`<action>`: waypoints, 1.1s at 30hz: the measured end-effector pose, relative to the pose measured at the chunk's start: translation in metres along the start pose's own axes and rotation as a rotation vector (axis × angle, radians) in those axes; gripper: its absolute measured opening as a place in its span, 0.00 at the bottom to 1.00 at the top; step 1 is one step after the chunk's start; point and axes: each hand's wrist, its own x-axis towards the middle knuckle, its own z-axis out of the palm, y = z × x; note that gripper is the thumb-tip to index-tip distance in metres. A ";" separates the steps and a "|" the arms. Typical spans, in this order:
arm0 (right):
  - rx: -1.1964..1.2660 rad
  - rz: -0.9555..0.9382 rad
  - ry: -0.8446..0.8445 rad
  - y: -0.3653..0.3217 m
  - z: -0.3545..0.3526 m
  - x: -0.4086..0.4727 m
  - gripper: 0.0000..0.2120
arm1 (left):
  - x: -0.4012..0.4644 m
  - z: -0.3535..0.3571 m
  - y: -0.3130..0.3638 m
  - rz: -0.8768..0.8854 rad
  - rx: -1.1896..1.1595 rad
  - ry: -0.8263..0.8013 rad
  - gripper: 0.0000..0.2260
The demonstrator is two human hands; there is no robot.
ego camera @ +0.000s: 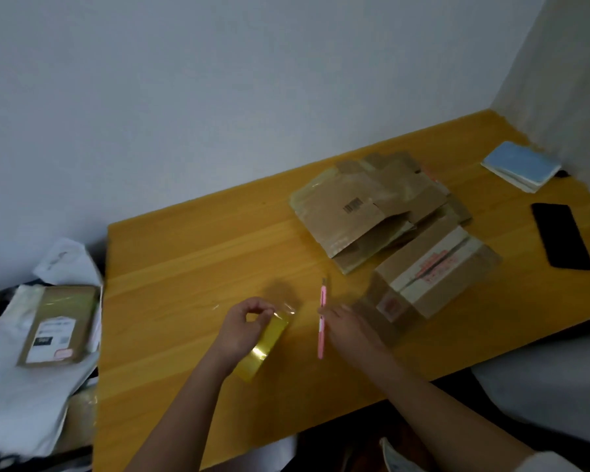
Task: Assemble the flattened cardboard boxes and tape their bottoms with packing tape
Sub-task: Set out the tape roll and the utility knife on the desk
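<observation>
Left hand point(242, 327) pinching the clear end of a yellow packing tape roll point(264, 345) near the desk's point(184, 253) front edge, right hand point(346, 330) gripping a pink utility knife point(322, 321) beside it, flattened cardboard boxes point(365, 209) piled toward the back right corner.

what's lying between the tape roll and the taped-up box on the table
In the head view, the pink utility knife lies between the tape roll and the taped box, with the right hand on it.

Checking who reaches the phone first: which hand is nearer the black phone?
Right. The right hand, holding the pink cutter, lies down-left of the black phone; the left hand, on the tape roll, is farther left.
</observation>
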 end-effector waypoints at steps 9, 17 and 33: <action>0.537 0.074 0.056 -0.037 0.012 0.020 0.15 | 0.004 -0.006 -0.023 0.036 0.061 -0.080 0.06; 0.761 0.360 0.152 -0.045 0.012 0.043 0.08 | -0.001 -0.026 -0.022 -0.037 0.042 -0.074 0.47; 0.652 0.582 0.157 -0.061 0.014 0.105 0.14 | 0.049 -0.093 -0.051 0.262 0.791 0.146 0.26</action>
